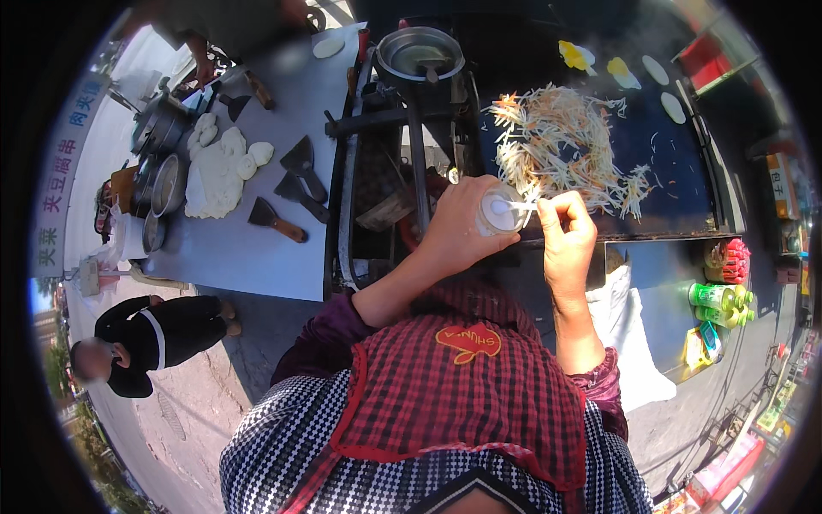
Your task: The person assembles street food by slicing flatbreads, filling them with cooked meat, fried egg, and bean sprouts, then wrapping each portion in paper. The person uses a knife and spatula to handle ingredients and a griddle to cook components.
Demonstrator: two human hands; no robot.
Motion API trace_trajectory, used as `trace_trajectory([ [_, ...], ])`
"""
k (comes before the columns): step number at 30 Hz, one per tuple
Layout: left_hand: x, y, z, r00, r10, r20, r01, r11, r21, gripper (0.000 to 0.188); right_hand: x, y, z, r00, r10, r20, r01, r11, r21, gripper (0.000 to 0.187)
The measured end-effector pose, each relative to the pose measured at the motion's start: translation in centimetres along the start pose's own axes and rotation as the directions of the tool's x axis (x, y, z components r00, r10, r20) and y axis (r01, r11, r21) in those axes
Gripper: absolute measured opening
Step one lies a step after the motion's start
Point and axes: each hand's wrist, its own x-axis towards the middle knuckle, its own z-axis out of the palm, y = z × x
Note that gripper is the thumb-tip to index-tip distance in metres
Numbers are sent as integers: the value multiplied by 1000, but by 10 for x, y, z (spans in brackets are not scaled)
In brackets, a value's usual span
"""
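Left hand — wrapped around a jar of white powder, its mouth toward the right hand. Right hand — fingers pinching a small spoon, its far end at the jar's mouth. Just beyond both hands: shreds, heaped on the griddle; eggs farther off. Left of the hands: metal frame, standing between them and scrapers, dough. Beyond the left hand: pan. Right of the right hand, well apart: bottles.
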Motion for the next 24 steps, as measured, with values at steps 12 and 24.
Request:
trace_trajectory([
  [12, -3, -15, -8, 997, -76, -26, 77, 996, 47, 78, 16, 9, 26, 994, 91, 60, -99, 981, 164, 22],
  [24, 0, -46, -4, 995, -89, 41, 88, 996, 29, 79, 15, 6, 35, 988, 138, 72, -149, 972, 180, 25],
])
